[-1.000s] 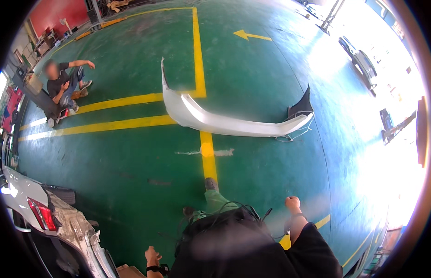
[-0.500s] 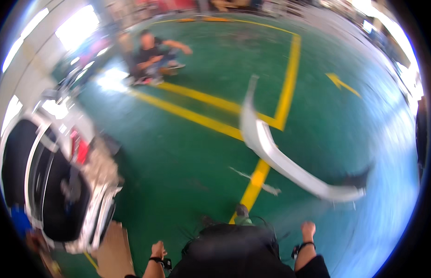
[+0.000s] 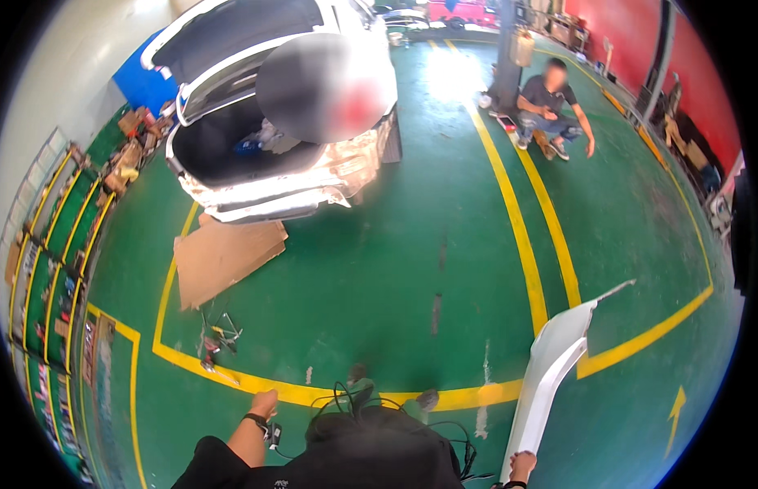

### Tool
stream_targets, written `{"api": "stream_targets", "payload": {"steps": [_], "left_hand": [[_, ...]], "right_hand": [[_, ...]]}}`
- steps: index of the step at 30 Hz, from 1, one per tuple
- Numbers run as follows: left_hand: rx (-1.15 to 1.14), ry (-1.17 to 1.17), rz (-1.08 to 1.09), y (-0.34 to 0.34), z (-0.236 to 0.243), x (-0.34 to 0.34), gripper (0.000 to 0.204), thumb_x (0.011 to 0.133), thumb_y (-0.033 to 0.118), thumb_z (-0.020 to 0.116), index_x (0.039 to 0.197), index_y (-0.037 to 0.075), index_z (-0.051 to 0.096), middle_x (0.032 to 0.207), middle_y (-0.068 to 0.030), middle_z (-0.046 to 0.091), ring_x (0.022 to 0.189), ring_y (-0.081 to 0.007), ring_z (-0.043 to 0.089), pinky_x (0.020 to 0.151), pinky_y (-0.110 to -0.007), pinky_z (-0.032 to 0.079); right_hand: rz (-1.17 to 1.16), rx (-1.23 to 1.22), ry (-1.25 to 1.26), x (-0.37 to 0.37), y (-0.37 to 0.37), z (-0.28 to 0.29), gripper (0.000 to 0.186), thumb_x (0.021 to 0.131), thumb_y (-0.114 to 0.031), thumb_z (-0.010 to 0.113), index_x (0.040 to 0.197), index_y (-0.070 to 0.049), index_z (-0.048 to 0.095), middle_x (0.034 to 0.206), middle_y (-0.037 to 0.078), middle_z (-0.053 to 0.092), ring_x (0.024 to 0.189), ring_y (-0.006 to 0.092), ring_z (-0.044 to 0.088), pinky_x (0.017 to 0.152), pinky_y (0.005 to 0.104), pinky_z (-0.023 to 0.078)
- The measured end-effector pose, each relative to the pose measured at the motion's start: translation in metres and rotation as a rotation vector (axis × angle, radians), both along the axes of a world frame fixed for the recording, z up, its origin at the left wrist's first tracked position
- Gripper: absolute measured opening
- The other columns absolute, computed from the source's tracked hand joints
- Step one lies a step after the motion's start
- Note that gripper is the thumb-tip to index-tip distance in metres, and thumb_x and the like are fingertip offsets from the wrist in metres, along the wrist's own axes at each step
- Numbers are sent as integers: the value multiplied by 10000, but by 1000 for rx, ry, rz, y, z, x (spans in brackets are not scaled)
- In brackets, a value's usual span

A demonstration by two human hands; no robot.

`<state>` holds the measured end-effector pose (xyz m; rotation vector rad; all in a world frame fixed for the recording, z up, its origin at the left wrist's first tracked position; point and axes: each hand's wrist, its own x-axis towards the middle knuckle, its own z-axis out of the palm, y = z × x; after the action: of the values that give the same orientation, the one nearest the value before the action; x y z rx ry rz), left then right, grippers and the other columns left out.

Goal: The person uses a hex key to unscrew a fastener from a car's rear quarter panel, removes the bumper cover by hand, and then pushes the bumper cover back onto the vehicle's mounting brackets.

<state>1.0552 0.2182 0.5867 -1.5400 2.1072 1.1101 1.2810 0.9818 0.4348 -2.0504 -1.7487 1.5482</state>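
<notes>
My left hand [image 3: 265, 403] hangs at my left side, fingers curled in and nothing visible in them. Nearest to it on the floor lie some small tools [image 3: 220, 338]. At my right side, my right hand [image 3: 522, 464] is also curled, with nothing seen inside it. It overlaps the near end of a long white car bumper [image 3: 547, 379] in the picture; whether they touch I cannot tell. The bumper runs along the floor at my right, its far end tapering to a thin tip. Each wrist wears a dark band.
A white car [image 3: 346, 167] stands ahead with its tailgate raised and its rear bodywork exposed. Flat cardboard [image 3: 228, 261] lies below it. Yellow-framed shelving [image 3: 57, 285] lines the left. A co-worker [image 3: 550, 114] sits low beside a grey post [image 3: 509, 57]. Black cables [image 3: 342, 399] hang near my feet.
My view has swung left, bringing the car ahead of me and the shelving into sight. The bumper now lies closer to my right hand. Both hands stay curled.
</notes>
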Motion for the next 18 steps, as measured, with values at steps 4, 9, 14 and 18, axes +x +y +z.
{"api": "stream_targets", "payload": {"steps": [4,9,14,18], "left_hand": [[-225,-408,-984,-69,-35,118,370,688,108,818,967,-3,602,903,-178,653,830,-319,672,703,-452,564],[-143,-208,-551,-64,-26,161,516,653,136,851,1055,-23,571,942,-214,659,898,-355,663,737,-428,557],[97,66,304,-113,-80,178,441,757,238,682,1049,-73,568,979,-279,642,949,-414,641,777,-446,545],[-117,-4,160,-139,-27,176,404,785,210,548,1031,-108,588,1013,-329,630,1008,-436,616,836,-480,523]], "right_hand": [[207,194,183,-102,-12,60,392,830,-40,475,1202,84,489,800,188,651,573,210,622,446,287,456],[349,92,180,-123,-35,62,331,872,-50,469,1189,38,510,787,170,650,532,198,605,426,283,441],[95,-196,130,-129,-74,55,256,895,-66,442,1117,14,541,792,132,637,566,210,616,482,327,467],[225,-197,155,-178,-165,121,165,895,-81,451,1011,-29,555,781,97,641,567,193,604,505,326,458]]}}
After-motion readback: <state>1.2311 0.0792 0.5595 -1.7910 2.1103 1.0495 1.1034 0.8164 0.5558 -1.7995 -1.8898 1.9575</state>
